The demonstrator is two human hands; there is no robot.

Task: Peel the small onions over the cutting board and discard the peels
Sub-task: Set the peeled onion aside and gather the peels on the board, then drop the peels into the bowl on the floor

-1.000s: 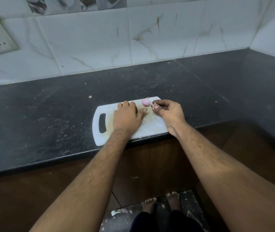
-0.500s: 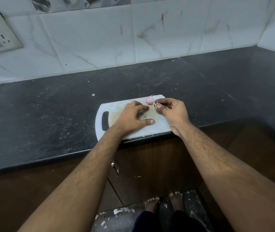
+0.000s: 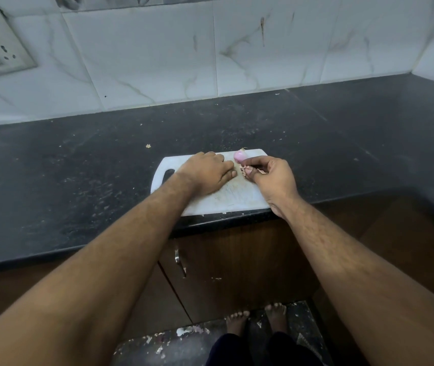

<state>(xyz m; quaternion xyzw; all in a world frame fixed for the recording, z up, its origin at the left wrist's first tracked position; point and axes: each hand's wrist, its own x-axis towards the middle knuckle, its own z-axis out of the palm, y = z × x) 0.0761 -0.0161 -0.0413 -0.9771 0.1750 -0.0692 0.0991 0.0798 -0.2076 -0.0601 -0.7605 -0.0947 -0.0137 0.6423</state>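
A white cutting board [image 3: 233, 200] with a handle slot lies at the front edge of the black counter. One small peeled pink onion [image 3: 240, 155] rests at the board's far edge. My left hand [image 3: 206, 172] lies palm down on the board, fingers together and curled, just left of the onion; whether it covers anything I cannot tell. My right hand [image 3: 270, 178] hovers over the board's right side, thumb and fingers pinched on dry brown onion peels [image 3: 245, 170], close beside the onion.
The black counter [image 3: 78, 180] runs left and wraps round the right corner under a tiled wall. A peel scrap [image 3: 148, 146] lies behind the board. Brown cabinet doors stand below. Peel bits litter the floor mat [image 3: 189, 331] by my bare feet.
My left hand has slid from spread flat to curled, its fingers drawn toward the onion. My right hand keeps its pinch on the peels. The view has shifted slightly.
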